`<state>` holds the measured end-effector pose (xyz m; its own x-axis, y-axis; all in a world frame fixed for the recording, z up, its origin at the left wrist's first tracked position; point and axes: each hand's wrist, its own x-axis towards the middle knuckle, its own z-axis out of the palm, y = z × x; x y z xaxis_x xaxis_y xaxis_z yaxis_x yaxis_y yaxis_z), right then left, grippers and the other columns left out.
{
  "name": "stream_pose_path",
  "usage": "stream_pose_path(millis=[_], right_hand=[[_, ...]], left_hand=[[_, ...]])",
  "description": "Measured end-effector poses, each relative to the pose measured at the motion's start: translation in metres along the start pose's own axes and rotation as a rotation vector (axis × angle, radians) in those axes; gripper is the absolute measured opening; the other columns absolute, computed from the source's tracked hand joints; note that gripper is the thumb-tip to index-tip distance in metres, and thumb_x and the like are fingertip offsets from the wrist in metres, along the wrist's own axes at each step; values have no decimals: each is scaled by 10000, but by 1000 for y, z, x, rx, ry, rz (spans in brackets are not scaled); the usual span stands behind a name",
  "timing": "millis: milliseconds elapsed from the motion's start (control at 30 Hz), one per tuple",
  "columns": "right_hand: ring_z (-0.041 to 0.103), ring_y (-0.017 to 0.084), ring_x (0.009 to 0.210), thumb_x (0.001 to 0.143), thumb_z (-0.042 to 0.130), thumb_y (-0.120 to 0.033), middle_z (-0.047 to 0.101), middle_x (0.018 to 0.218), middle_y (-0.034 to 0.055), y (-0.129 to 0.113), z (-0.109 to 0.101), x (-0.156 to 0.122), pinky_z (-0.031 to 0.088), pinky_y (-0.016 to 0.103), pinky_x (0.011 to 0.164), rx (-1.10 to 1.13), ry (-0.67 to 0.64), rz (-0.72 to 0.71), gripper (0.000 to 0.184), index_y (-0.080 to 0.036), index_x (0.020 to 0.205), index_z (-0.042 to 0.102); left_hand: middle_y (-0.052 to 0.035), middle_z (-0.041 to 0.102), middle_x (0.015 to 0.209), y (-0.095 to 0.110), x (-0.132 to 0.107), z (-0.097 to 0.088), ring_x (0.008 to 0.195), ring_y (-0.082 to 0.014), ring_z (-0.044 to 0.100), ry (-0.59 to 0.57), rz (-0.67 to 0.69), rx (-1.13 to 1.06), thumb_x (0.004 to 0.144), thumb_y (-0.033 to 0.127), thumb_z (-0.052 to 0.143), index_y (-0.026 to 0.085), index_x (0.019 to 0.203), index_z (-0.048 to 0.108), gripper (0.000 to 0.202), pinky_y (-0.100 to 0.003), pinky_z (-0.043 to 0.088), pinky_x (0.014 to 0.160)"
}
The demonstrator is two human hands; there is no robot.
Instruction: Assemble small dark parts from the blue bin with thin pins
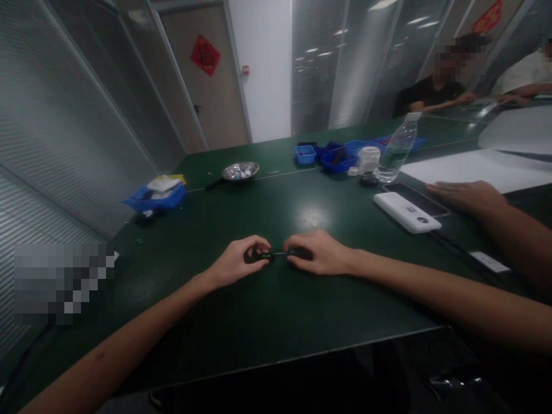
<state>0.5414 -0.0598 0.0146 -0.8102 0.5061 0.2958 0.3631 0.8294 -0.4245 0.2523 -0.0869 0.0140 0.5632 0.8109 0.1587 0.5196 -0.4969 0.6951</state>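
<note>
Just above the green table (pixel 224 322), my two hands meet near the middle of the view. My right hand (pixel 321 252) is closed around the dark handle of a screwdriver (pixel 299 253), whose thin metal shaft points left. Between the thumb and fingers of my left hand (pixel 241 261) is a small black part (pixel 266 256). The shaft's tip reaches this part; whether it sits in a screw is too small to tell. My fingers hide some of both things.
Toward the back stand a metal pan (pixel 240 172) of small parts, blue trays (pixel 338 161) and a water bottle (pixel 399 149). A blue bin (pixel 156 196) sits at left. On the right are a white power bank (pixel 406 213), a phone (pixel 416 198) and another person's hand (pixel 470 195).
</note>
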Motion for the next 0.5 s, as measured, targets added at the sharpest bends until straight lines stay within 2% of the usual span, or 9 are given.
stream_pose_path(millis=[233, 500], right_hand=[[638, 144, 749, 1024, 544, -387, 724, 1069, 66, 4, 5, 1, 446, 263, 659, -41, -15, -39, 295, -194, 1217, 655], [610, 130, 711, 1033, 527, -394, 711, 1045, 57, 2, 5, -1, 426, 256, 636, -82, -7, -45, 297, -196, 1215, 654]], left_hand=[[-56, 703, 1097, -2, 0, 2, 891, -175, 625, -22, -8, -35, 972, 304, 670, 212, 1208, 667, 253, -304, 478, 770], [-59, 706, 1089, -5, 1, 1, 891, -168, 628, -24, -35, -140, 990, 287, 645, 198, 1222, 661, 249, -306, 476, 795]])
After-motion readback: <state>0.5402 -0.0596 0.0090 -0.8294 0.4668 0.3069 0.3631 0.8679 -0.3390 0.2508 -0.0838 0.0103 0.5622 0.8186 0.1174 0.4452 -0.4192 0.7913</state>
